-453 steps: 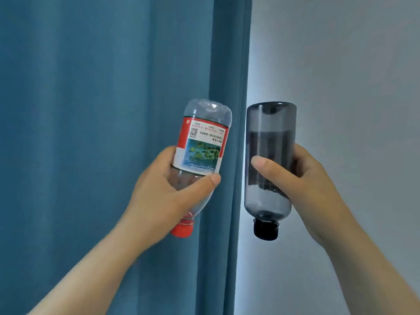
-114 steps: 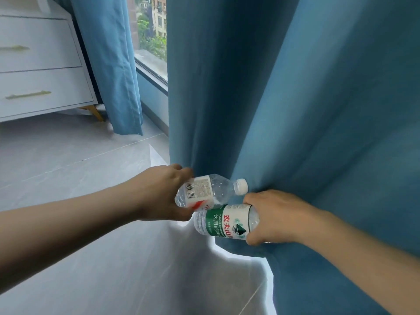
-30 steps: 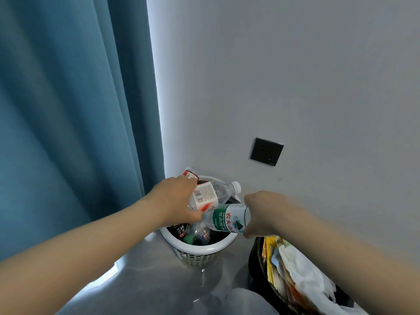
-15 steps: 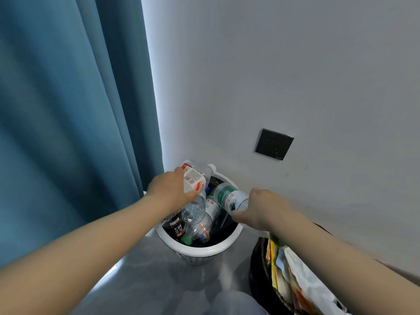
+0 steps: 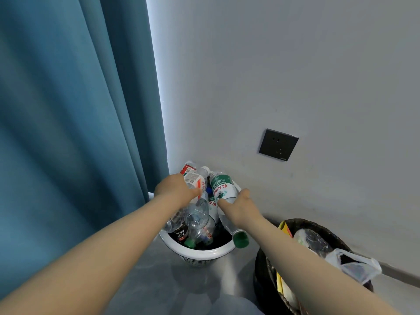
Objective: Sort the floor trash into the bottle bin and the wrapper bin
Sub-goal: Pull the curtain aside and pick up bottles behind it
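2 bottles held over the white basket [image 5: 204, 253]

2 bare forearms reach forward over the grey floor [image 5: 159, 283]. at the near right stands a dark bin [image 5: 261, 276] holding yellow wrappers [image 5: 285, 228] and a clear plastic bag [image 5: 354, 267] that droops over its rim. just left of it, the white basket is piled with clear bottles [image 5: 197, 221]. above the pile, the left hand [image 5: 175, 188] curls its fingers over a red-label bottle [image 5: 194, 179]. the right hand [image 5: 239, 206] wraps around the middle of a green-label bottle [image 5: 221, 189], thumb lying along its side. this bottle slants, and its green cap [image 5: 240, 239] juts past the basket's near rim. behind, a blue curtain [image 5: 68, 110] hangs on the left, and a dark socket [image 5: 278, 144] sits on the pale wall [image 5: 272, 64].
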Tool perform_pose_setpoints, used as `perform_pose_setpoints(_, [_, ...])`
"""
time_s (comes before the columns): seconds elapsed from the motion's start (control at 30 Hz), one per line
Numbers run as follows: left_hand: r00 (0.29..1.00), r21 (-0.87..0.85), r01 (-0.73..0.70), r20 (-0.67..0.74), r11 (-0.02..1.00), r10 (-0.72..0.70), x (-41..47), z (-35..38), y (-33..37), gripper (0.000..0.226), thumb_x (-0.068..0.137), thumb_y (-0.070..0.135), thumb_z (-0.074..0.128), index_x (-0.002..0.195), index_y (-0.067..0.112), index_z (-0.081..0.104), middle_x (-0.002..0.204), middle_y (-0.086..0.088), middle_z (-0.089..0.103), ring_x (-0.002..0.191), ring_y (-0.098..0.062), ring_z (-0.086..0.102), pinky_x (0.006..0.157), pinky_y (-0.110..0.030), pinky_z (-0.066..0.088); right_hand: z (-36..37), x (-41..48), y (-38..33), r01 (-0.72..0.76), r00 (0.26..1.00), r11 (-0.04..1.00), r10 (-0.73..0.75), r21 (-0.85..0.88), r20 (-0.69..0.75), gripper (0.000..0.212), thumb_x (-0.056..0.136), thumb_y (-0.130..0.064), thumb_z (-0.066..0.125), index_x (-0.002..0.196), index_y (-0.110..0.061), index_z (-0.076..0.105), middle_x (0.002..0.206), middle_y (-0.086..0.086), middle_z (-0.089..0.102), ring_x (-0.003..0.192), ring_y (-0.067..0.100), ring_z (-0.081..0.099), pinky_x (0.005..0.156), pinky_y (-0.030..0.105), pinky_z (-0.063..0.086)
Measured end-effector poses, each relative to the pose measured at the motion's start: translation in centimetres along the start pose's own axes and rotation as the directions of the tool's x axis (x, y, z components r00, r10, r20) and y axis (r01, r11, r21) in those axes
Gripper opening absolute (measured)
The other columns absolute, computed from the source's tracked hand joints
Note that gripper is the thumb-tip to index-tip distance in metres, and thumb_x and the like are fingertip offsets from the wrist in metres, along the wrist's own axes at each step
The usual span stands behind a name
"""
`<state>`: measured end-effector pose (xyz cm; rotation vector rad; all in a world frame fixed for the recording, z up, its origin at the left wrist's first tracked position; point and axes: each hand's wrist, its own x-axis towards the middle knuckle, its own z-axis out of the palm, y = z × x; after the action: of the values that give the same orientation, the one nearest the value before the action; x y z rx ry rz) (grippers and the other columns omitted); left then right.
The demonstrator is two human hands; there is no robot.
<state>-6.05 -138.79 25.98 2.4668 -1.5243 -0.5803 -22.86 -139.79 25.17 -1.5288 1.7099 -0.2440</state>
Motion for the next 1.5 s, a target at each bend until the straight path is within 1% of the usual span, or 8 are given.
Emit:
perform_pose_setpoints(0.23, [0.999,0.116,0.043,-0.005,0.992,-0.043,0.8,0.2,1.2,0.051,0.083,0.052,0.058,0.116,0.012,0.057,0.11,-0.006,0.063,0.097,-0.026,0.061,0.07,-0.03,0.044,2.8,1.0,0.1,0.004,1.0,0.999,-0.004,-0.049,0.0,0.069,0.089,-0.04,0.06,0.137,-0.004,0.023,0.138,0.021,0.036,0.118,0.035,0.049,0.094,0.037,0.043])
perform_pose_setpoints(0.4, [0.998,0.149,0.065,0.001,0.987,-0.066,1.4,0.2,1.4,0.049,0.084,0.05,0.058,0.117,0.014,0.056,0.103,-0.004,0.06,0.091,-0.024,0.059,0.068,-0.03,0.043,4.3,1.3,1.2,0.054,0.998,0.996,-0.055,-0.077,-0.017,0.063,0.091,-0.046,0.056,0.134,-0.011,0.028,0.132,0.018,0.042,0.106,0.034,0.056,0.081,0.034,0.044])
perform_pose_setpoints(0.63, [0.996,0.115,0.069,0.049,0.991,-0.075,1.7,0.3,1.3,0.048,0.083,0.05,0.059,0.114,0.014,0.056,0.095,-0.002,0.056,0.087,-0.023,0.058,0.067,-0.029,0.045,4.0,0.6,3.5,0.168,0.986,0.986,-0.168,-0.02,-0.008,0.073,0.082,-0.05,0.056,0.144,-0.022,0.028,0.127,0.009,0.052,0.103,0.023,0.057,0.088,0.036,0.049])
perform_pose_setpoints(0.87, [0.973,0.113,-0.031,0.229,0.993,0.005,1.5,-1.3,1.9,0.052,0.094,0.047,0.045,0.131,0.012,0.049,0.125,-0.01,0.057,0.111,-0.026,0.055,0.094,-0.032,0.046,5.0,0.3,4.2,0.202,0.975,0.979,-0.203,-0.019,-0.091,0.069,0.09,-0.042,0.059,0.148,-0.026,0.025,0.126,0.01,0.05,0.094,0.021,0.056,0.081,0.028,0.046])
perform_pose_setpoints(0.97, [0.959,0.024,-0.049,0.28,0.999,0.041,1.5,-2.6,1.2,0.047,0.096,0.042,0.042,0.128,0.009,0.05,0.123,-0.011,0.057,0.096,-0.022,0.052,0.079,-0.027,0.043,5.1,0.3,4.3,0.193,0.977,0.98,-0.197,-0.055,-0.082,0.071,0.093,-0.044,0.054,0.151,-0.028,0.018,0.129,0.011,0.049,0.099,0.023,0.058,0.077,0.026,0.042])
perform_pose_setpoints(1.1, [0.972,-0.09,-0.04,0.227,0.995,0.059,0.9,-2.7,-0.3,0.036,0.091,0.046,0.051,0.103,0.013,0.055,0.087,-0.001,0.056,0.071,-0.014,0.051,0.055,-0.023,0.039,4.8,0.2,4.1,0.17,0.981,0.98,-0.178,-0.104,-0.076,0.072,0.092,-0.05,0.052,0.151,-0.029,0.017,0.132,0.01,0.049,0.104,0.024,0.06,0.083,0.031,0.048])
perform_pose_setpoints(1.3, [0.987,-0.163,-0.062,0.136,0.985,0.085,0.0,-3.1,-0.8,0.029,0.089,0.047,0.055,0.076,0.022,0.048,0.076,0.004,0.05,0.064,-0.009,0.047,0.055,-0.024,0.037,3.7,-1.0,4.2,0.163,0.98,0.981,-0.174,-0.106,-0.1,0.073,0.089,-0.053,0.055,0.149,-0.024,0.025,0.138,0.009,0.048,0.115,0.026,0.056,0.093,0.037,0.049])
perform_pose_setpoints(1.5, [0.976,-0.026,-0.216,-0.045,0.976,0.215,-2.9,-5.4,-0.4,0.039,0.088,0.042,0.057,0.116,0.014,0.056,0.104,-0.002,0.06,0.092,-0.021,0.058,0.076,-0.033,0.049,1.0,-3.2,4.4,0.211,0.955,0.971,-0.23,-0.114,-0.186,0.061,0.089,-0.047,0.06,0.14,-0.02,0.04,0.129,0.004,0.055,0.109,0.02,0.058,0.084,0.031,0.048])
